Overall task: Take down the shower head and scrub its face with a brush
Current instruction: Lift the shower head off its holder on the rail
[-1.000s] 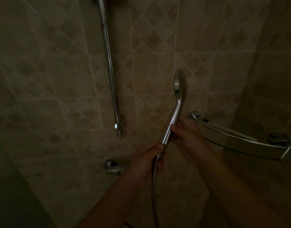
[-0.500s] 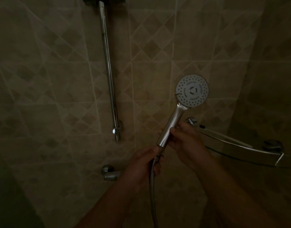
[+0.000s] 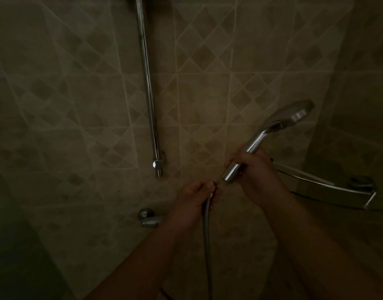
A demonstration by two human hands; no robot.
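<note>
The chrome shower head [image 3: 291, 115] is off its holder, tilted up to the right with its shiny back toward me; its face is hidden. My right hand [image 3: 254, 172] grips its handle [image 3: 246, 154] near the lower end. A small gap shows between the handle's end and the metal hose [image 3: 206, 230], so the two look separated. My left hand [image 3: 193, 200] grips the hose's top end just below and left of the handle. No brush is in view.
A vertical chrome slide rail [image 3: 148, 87] is fixed to the tiled wall, ending in a bracket [image 3: 158, 166]. A chrome tap fitting [image 3: 148, 217] sits low on the wall. A glass corner shelf with a chrome rim [image 3: 320, 184] juts out at the right.
The shower head swung to the right and turned from face-on to back-on. Its handle end now stands apart from the hose end that my left hand holds.
</note>
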